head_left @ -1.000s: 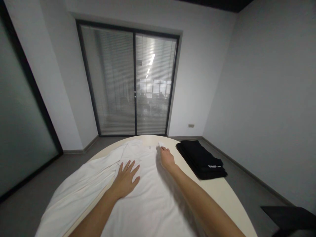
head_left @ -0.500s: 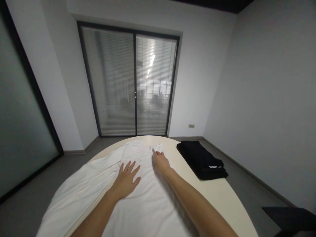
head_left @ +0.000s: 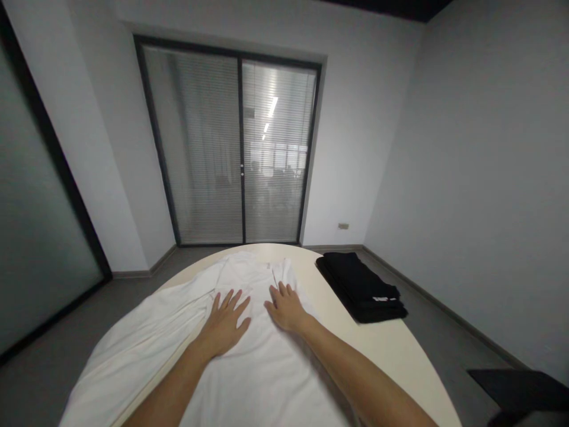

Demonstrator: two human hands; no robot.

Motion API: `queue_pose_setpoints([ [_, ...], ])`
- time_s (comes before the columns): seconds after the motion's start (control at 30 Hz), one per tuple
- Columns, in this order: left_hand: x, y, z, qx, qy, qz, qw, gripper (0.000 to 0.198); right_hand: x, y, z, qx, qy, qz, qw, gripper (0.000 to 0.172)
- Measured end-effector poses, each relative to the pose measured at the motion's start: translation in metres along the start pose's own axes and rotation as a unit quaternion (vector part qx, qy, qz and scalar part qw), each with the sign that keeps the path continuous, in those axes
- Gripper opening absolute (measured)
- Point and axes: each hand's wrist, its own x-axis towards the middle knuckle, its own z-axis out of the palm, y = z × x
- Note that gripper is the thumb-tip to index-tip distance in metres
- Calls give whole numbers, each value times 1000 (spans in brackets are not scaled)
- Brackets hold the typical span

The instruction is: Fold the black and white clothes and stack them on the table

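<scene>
A white shirt (head_left: pixel 253 367) lies spread across the round table (head_left: pixel 391 356), its collar end toward the far edge. One sleeve-like stretch of the cloth reaches down the left side, with a strip of tabletop showing beside it. My left hand (head_left: pixel 226 325) rests flat on the shirt, fingers spread. To its right, my right hand (head_left: pixel 287 307) also lies on the cloth below the collar, palm down with the fingers apart. Neither hand grips anything.
A folded stack of black clothes (head_left: pixel 362 287) sits on the table at the right. Beyond the table stands a glass partition with blinds (head_left: pixel 242 148). A dark chair-like object (head_left: pixel 520 391) is at the lower right.
My right hand has let go of the pinched cloth near the collar, drawn slightly back and flattened on the shirt. My left hand has stayed nearly in place.
</scene>
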Motion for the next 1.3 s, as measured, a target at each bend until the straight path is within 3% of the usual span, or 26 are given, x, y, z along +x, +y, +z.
queue_pose_setpoints([
  [0.2,3,1,0,0,3,0,1000,55,1,5,2,28,-28,6,999,68],
  [0.33,3,2,-6,-5,17,12,1000,54,6,23,-8,102,-19,-44,994,67],
  [0.43,2,8,-17,-17,24,30,999,51,0,44,-25,125,26,-64,990,52],
  [0.5,1,18,-28,-36,16,52,998,47,-9,60,-39,128,16,-49,990,35],
  [0.6,-3,44,-46,-88,-14,110,990,41,-28,85,-59,142,-80,-44,986,23],
  [0.7,-10,86,-60,-119,-44,191,974,36,-43,105,-67,186,-187,-44,964,28],
  [0.77,-14,118,-65,-115,-57,262,956,31,-49,114,-66,232,-208,-60,949,32],
  [0.87,-18,160,-66,-95,-46,366,925,33,-57,121,-58,280,-193,-99,935,38],
  [0.97,-18,189,-64,-65,-11,418,906,29,-65,126,-50,287,-136,-126,940,36],
  [1.13,-12,214,-55,-17,19,411,911,23,-75,133,-44,302,-91,-129,940,36],
  [1.3,-8,221,-50,-22,-4,396,918,6,-78,132,-43,316,-78,-122,938,36],
])
